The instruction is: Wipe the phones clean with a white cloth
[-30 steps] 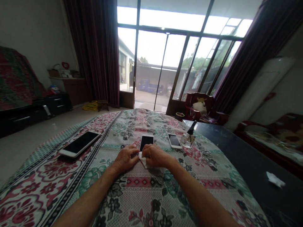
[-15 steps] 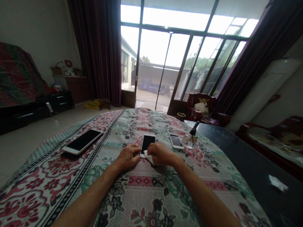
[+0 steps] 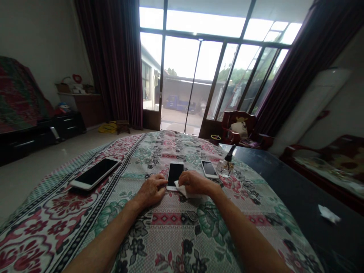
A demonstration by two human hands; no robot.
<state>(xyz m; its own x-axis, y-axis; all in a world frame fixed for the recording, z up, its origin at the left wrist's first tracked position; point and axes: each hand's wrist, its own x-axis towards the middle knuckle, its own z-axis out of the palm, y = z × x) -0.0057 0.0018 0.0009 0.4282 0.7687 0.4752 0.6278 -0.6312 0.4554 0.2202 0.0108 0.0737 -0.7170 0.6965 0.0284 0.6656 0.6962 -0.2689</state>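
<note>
Here a table (image 3: 182, 237) is wearing a pink, green and white flowered cloth, and near its middle a flat, rectangular white smartphone with a black screen (image 3: 175, 172) is lying face up. Well beyond that phone, tall dark-framed glass doors (image 3: 178, 91) are letting in daylight, with dark purple pleated curtains (image 3: 115, 68) hanging either side. Now the hands! The left hand (image 3: 152, 191) is resting to the phone's left, fingers bent close together, tips reaching its edge; whether they're gripping, I cannot tell. The right hand (image 3: 195, 182) is pinching a crumpled white tissue (image 3: 181, 188) at the phone's near right corner, and it's hiding part of that edge. Left of the phone, a larger white phone (image 3: 97, 173) is lying aslant; to its right, a smaller white phone (image 3: 209, 169) is sitting just beside a clear, black-topped bottle (image 3: 226, 168).
</note>
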